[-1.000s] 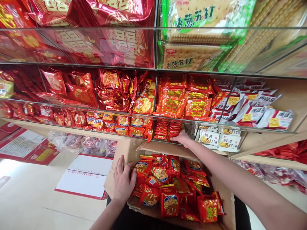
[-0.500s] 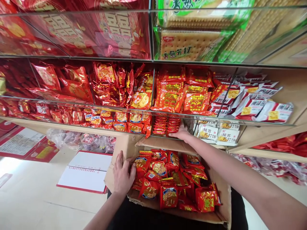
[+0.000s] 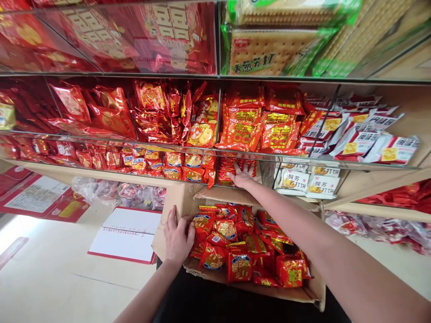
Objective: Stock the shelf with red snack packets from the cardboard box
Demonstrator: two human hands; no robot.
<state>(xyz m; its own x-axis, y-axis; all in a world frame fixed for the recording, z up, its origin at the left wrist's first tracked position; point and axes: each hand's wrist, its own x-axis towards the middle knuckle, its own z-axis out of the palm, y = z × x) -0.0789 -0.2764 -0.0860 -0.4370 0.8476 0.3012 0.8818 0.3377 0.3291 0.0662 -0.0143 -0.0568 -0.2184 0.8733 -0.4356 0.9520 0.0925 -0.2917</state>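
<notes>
A cardboard box (image 3: pixel 202 278) filled with small red snack packets (image 3: pixel 239 265) sits in front of my dark-clothed lap, against the shelf. My left hand (image 3: pixel 178 237) grips its left side, fingers bent over the flap and thumb by the inner edge. Reaching across the box, my right hand (image 3: pixel 244 176) is in the lowest shelf compartment. Its fingers are spread against a stack of red packets (image 3: pixel 226 170), with the fingertips partly behind the clear shelf front. No packet shows in its grasp.
White cracker packets (image 3: pixel 296 179) fill the compartment to the right. Red packets (image 3: pixel 191 167) lie to the left. Above run clear-fronted shelves with red bags (image 3: pixel 171 36) and green-edged crackers (image 3: pixel 269 51). A white carton (image 3: pixel 126 233) and plastic-wrapped goods (image 3: pixel 121 193) are at floor level.
My right hand has shifted left and inward, from the right side of the red stack onto its packets, fingers spreading. My left hand stays on the box. The view has tilted slightly.
</notes>
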